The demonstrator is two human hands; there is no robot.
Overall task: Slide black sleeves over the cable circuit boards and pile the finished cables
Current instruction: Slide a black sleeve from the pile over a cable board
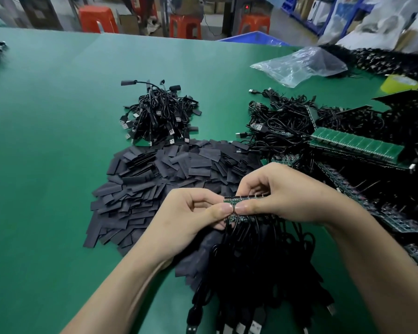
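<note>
Both hands are low centre, near edge of the green surface (46, 141). Left hand (186, 213) grip is clamped on the left end of a green board strip (231, 200), thumb on the near face and fingers curled behind. Right hand (282, 191) grip is clamped on the same strip just beside it, the two thumb tips touching. The strip is held above the surface, with its black cables (251, 261) hanging toward the near edge, USB plugs at the bottom. The loose black sleeves (167, 174) lie in a flat heap just beyond and left of the hands. A pile of sleeved cables (159, 116) sits at that heap's far side. Unsleeved cables (280, 121) and more board panels (355, 143) are on the right. A clear plastic bag (299, 63) is far right.
</note>
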